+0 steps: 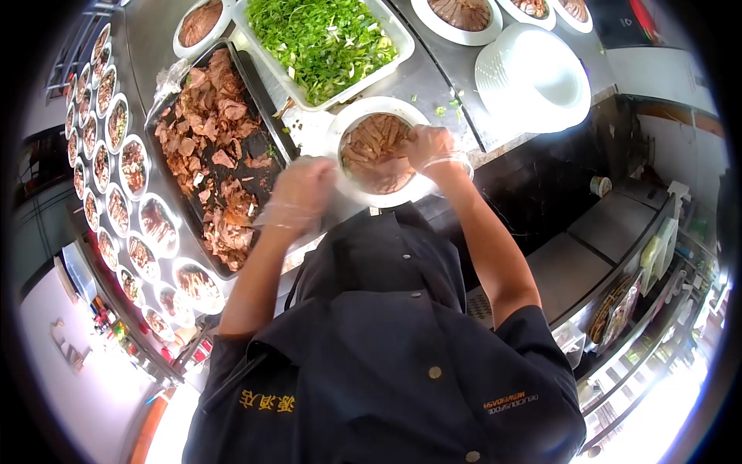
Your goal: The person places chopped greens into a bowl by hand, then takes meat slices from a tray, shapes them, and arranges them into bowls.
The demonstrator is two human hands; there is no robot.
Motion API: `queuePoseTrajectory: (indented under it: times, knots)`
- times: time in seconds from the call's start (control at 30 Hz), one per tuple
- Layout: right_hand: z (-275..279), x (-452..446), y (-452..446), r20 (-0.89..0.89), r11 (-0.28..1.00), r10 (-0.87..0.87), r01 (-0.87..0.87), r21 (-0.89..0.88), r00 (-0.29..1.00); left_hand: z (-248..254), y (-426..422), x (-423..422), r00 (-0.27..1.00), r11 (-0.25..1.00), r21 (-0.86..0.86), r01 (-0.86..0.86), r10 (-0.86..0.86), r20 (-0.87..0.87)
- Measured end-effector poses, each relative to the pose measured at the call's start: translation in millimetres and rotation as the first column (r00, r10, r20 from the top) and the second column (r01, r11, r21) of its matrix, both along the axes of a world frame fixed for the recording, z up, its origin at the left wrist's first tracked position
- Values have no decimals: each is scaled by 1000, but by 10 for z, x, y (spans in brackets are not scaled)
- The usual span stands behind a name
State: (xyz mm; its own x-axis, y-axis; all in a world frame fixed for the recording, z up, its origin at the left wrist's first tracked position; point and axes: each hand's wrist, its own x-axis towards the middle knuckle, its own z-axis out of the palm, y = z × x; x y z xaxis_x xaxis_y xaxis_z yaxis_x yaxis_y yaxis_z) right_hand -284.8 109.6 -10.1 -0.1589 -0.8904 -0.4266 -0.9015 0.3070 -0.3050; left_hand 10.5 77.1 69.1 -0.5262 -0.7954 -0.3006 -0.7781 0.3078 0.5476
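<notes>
A white bowl (pixel 342 127) of overlapping brown meat slices (pixel 376 147) stands at the table edge in front of me. My right hand (pixel 431 151), in a clear plastic glove, is over the bowl's right rim. Its fingers are curled together at the edge of the slices, and what they pinch is hidden. At the left rim, my left hand (pixel 304 189) is also gloved and blurred by motion. Its fingers look curled in, with their tips and any contents hidden. Left of it lies a dark tray (pixel 259 182) of loose meat pieces (pixel 212 116).
A white tub (pixel 403 42) of chopped greens (pixel 317 42) sits behind the bowl. Stacked white bowls (pixel 533 77) stand to the right. Several filled bowls (pixel 133 166) line the far left, and more filled bowls (pixel 457 19) sit at the back.
</notes>
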Motion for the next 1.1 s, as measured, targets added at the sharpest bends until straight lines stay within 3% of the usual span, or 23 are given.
queuePoseTrajectory:
  times: [0.13, 0.2, 0.23, 0.3, 0.33, 0.4, 0.43, 0.5, 0.57, 0.67, 0.77, 0.9, 0.97, 1.03, 1.1]
  knots:
    - [38, -29, -27, 39, 1000, -19, 19, -12, 999, -228, 162, -336, 990, 997, 76, -11, 22, -142]
    - [114, -74, 5, 78, 998, -25, 30, -54, 997, -222, 181, -450, 955, 990, 96, -102, 125, -269]
    - [173, -94, 48, 332, 980, -180, 199, -25, 926, -173, 177, -490, 954, 990, 96, -104, 127, -272]
    - [524, -24, 140, 710, 877, -425, 449, 170, 562, -8, 167, -556, 833, 922, 341, -185, 331, -443]
    - [662, 34, 183, 709, 877, -425, 449, 169, 563, 69, 159, -626, 833, 921, 342, -185, 331, -443]
    - [813, 132, 262, 911, 867, -368, 423, 263, 188, 175, 151, -737, 513, 575, 808, -127, 735, -443]
    - [790, 179, 305, 930, 878, -327, 418, 234, 167, 145, 125, -723, 514, 578, 806, -127, 733, -444]
    - [717, 235, 326, 939, 877, -308, 427, 218, 153, 74, 50, -673, 651, 641, 758, -125, 629, -425]
    - [666, 277, 338, 947, 875, -289, 439, 203, 138, 77, 28, -615, 695, 695, 705, -141, 577, -429]
    - [619, 338, 372, 865, 924, -131, 377, -71, 484, 182, 8, -600, 754, 759, 633, -155, 505, -421]
    - [653, 396, 374, 845, 920, -243, 390, 45, 477, 117, -13, -576, 785, 787, 596, -157, 466, -408]
    - [712, 379, 343, 799, 937, -235, 347, 35, 553, 14, -55, -523, 801, 806, 584, -95, 410, -436]
    - [737, 311, 333, 876, 935, -275, 323, 147, 397, 62, -90, -500, 798, 780, 622, -67, 416, -436]
    - [657, 293, 325, 871, 941, -267, 305, 145, 412, 88, -108, -489, 795, 753, 657, -39, 421, -436]
    - [647, 291, 321, 866, 947, -262, 288, 144, 427, 110, -109, -495, 827, 801, 597, -48, 367, -426]
